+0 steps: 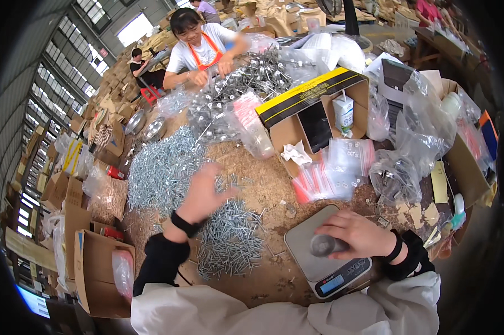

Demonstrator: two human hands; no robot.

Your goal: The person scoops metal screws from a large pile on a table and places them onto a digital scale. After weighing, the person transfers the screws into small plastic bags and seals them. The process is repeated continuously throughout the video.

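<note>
My right hand (359,233) closes around a small grey cup (323,245) and holds it at the plate of a digital kitchen scale (307,245). Whether the cup rests on the plate or hovers just over it I cannot tell. Over the silver screws, my left hand (197,195) has its thumb apart from its fingers, and the fingertips are slightly blurred; nothing shows in it. Beyond it spreads a large heap of screws (159,167). A smaller pile of longer-looking screws (229,240) lies right of my left wrist.
Small clear bags with red edges (335,173) lie beyond the scale, before an open cardboard box (288,142) with a drink carton (344,114). Across the table a co-worker (199,50) handles dark metal parts (252,78). Open cartons (98,279) stand at the left.
</note>
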